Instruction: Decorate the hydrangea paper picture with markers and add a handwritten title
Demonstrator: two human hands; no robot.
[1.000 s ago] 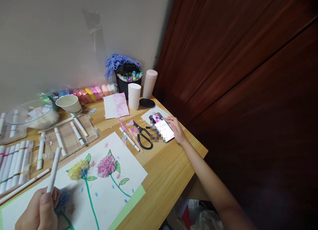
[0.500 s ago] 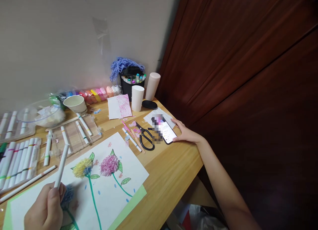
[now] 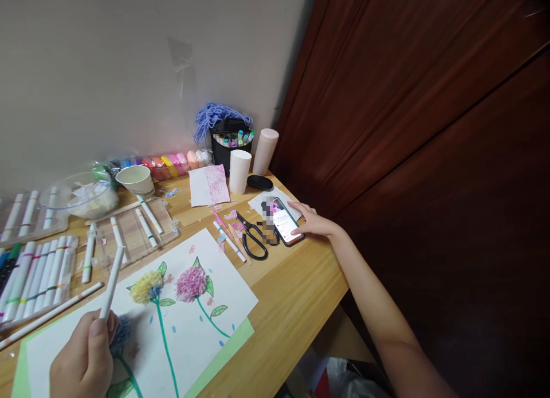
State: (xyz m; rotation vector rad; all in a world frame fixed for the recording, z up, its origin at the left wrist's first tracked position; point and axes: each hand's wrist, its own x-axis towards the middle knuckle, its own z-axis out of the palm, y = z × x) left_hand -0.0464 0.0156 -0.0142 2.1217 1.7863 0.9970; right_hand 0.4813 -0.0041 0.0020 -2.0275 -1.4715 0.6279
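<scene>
My left hand (image 3: 81, 355) is closed around a white marker (image 3: 112, 280), which points up and away from me. It is above a white paper (image 3: 227, 295) bearing a yellow fluffy flower (image 3: 146, 287), a pink one (image 3: 191, 283) and a blue one (image 3: 121, 330) partly hidden by the hand. Drawn green stems and leaves run down the sheet. At the right table edge, my right hand (image 3: 315, 220) rests with its fingers apart. Its thumb is at the lit screen of a phone (image 3: 283, 223), and the other fingers lie beside the phone's right edge.
Black-handled scissors (image 3: 254, 244) lie left of the phone. Several markers fill trays (image 3: 71, 272) at the left. A clear case (image 3: 161, 243), paper bowl (image 3: 135, 180), white cup (image 3: 239, 172), pale bottle (image 3: 265, 152) and black marker holder (image 3: 223, 157) stand farther back by the wall.
My right hand has shifted slightly left over the phone, which has turned a little and shows a different screen. My left hand still holds the marker. The view has moved slightly.
</scene>
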